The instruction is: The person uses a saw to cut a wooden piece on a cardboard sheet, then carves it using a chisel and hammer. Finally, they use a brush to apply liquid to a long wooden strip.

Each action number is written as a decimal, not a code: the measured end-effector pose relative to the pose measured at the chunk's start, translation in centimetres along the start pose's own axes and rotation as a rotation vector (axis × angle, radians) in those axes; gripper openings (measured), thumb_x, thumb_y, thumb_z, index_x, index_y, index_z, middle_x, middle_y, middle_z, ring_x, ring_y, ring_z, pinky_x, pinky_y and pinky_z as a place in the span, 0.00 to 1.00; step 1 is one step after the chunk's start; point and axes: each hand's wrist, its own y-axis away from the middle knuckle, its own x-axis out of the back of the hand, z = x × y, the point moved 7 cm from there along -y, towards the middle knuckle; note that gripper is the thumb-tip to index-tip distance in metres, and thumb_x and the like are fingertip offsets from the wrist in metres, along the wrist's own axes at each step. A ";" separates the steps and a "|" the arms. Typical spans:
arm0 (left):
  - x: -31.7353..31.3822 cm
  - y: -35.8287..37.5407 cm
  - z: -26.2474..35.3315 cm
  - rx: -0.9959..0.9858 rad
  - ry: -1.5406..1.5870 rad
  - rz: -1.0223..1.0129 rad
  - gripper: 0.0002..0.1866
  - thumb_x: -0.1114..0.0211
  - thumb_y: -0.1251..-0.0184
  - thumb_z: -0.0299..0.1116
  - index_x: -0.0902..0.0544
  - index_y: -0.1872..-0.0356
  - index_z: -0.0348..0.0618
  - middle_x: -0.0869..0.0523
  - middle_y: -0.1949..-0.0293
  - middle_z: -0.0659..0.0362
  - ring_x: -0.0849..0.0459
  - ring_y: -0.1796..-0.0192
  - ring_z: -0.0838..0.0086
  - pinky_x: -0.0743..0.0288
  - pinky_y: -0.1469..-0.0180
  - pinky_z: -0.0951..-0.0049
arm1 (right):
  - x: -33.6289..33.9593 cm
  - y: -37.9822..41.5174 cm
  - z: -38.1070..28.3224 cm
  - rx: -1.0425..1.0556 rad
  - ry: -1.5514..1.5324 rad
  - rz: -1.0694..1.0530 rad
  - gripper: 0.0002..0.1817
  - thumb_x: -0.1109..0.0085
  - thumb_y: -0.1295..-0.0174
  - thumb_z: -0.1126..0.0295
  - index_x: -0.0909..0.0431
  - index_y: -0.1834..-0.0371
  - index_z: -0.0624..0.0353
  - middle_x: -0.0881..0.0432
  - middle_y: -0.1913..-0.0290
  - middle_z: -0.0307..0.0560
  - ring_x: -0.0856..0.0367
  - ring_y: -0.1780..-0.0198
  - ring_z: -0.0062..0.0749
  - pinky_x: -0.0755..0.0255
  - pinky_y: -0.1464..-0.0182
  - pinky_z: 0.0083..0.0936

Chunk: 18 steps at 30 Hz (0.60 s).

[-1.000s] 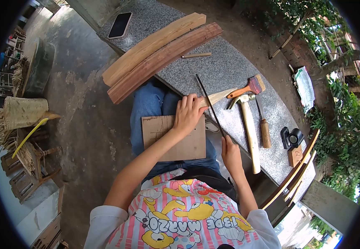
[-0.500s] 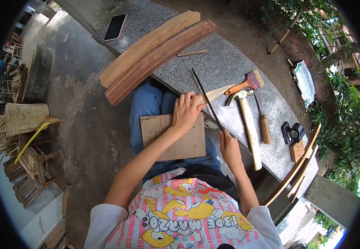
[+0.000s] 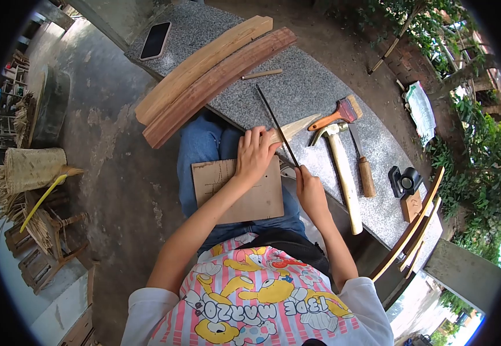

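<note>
My left hand [image 3: 254,154] is closed around the wide end of a pale, tapering piece of wood [image 3: 301,126], holding it at the near edge of the stone bench. The wood's pointed end reaches toward a paintbrush [image 3: 323,119]. In my right hand [image 3: 312,193] is the near end of a long, thin, dark file [image 3: 270,108], whose handle my fingers hide. The file lies slantwise across the wood just beyond my left fingertips. Under my left forearm, a brown board [image 3: 265,202] with pencil lines rests on my lap.
On the bench [image 3: 314,83] lie a hammer [image 3: 344,179], a wooden-handled blade [image 3: 366,173], a short rod [image 3: 263,74] and a phone [image 3: 156,40]. Two curved wood pieces [image 3: 204,75] overhang its left edge. A black device [image 3: 405,181] and thin curved strips [image 3: 409,230] are at the right.
My right hand has pushed the file forward and slightly left across the wood. My left hand keeps its hold on the wood. The whole view has shifted slightly.
</note>
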 end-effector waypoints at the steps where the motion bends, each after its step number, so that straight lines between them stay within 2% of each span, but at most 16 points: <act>1: 0.2 -0.1 0.0 -0.005 -0.024 0.015 0.21 0.33 0.34 0.42 0.22 0.46 0.42 0.24 0.52 0.56 0.24 0.53 0.62 0.30 0.53 0.63 | 0.5 0.0 -0.4 0.008 -0.033 0.006 0.13 0.49 0.26 0.69 0.25 0.63 0.70 0.25 0.79 0.72 0.23 0.72 0.69 0.33 0.72 0.53; 2: 0.3 -0.1 0.0 -0.012 -0.049 0.028 0.20 0.31 0.36 0.42 0.22 0.48 0.42 0.24 0.52 0.57 0.24 0.53 0.63 0.30 0.54 0.64 | 0.6 0.8 -0.2 0.012 -0.035 0.006 0.13 0.49 0.26 0.69 0.25 0.63 0.70 0.25 0.79 0.72 0.23 0.72 0.69 0.33 0.72 0.53; 4: 0.5 -0.1 -0.1 -0.007 -0.043 0.030 0.20 0.32 0.36 0.42 0.22 0.48 0.42 0.24 0.52 0.57 0.24 0.53 0.63 0.30 0.54 0.64 | 1.0 3.1 0.7 -0.006 0.025 0.017 0.13 0.51 0.25 0.65 0.28 0.63 0.64 0.24 0.79 0.71 0.22 0.71 0.71 0.30 0.70 0.59; 7: 0.2 -0.1 -0.1 0.012 -0.011 0.014 0.21 0.33 0.35 0.42 0.22 0.46 0.42 0.24 0.52 0.56 0.24 0.53 0.62 0.31 0.54 0.63 | 1.5 4.5 0.7 -0.032 0.075 0.012 0.12 0.52 0.25 0.65 0.28 0.63 0.64 0.23 0.79 0.71 0.22 0.72 0.71 0.30 0.71 0.59; 10: 0.1 0.0 -0.1 0.016 0.004 -0.003 0.21 0.34 0.33 0.41 0.22 0.45 0.42 0.25 0.51 0.56 0.25 0.53 0.60 0.31 0.53 0.61 | 0.2 0.5 0.3 0.004 0.031 -0.018 0.12 0.51 0.25 0.66 0.27 0.61 0.64 0.23 0.79 0.71 0.21 0.72 0.71 0.29 0.70 0.58; 11: 0.1 0.0 -0.2 0.026 -0.005 -0.004 0.20 0.34 0.33 0.41 0.22 0.45 0.42 0.25 0.51 0.56 0.25 0.52 0.60 0.31 0.53 0.61 | 0.2 -0.2 -0.1 0.044 0.010 0.013 0.12 0.49 0.26 0.69 0.25 0.62 0.69 0.26 0.79 0.72 0.23 0.72 0.69 0.32 0.72 0.52; 14: 0.3 0.0 -0.1 0.025 -0.003 0.003 0.20 0.34 0.33 0.41 0.21 0.45 0.42 0.25 0.51 0.56 0.25 0.52 0.60 0.31 0.53 0.61 | 0.7 1.6 0.6 0.008 0.001 0.003 0.12 0.49 0.26 0.69 0.25 0.61 0.70 0.25 0.79 0.72 0.23 0.72 0.68 0.32 0.72 0.52; 18: 0.1 0.1 0.0 0.013 0.003 -0.006 0.20 0.34 0.33 0.41 0.21 0.45 0.42 0.25 0.52 0.56 0.25 0.52 0.60 0.31 0.52 0.61 | 1.2 4.7 2.0 -0.052 0.041 -0.004 0.12 0.51 0.26 0.66 0.26 0.59 0.65 0.22 0.78 0.71 0.21 0.71 0.70 0.27 0.69 0.58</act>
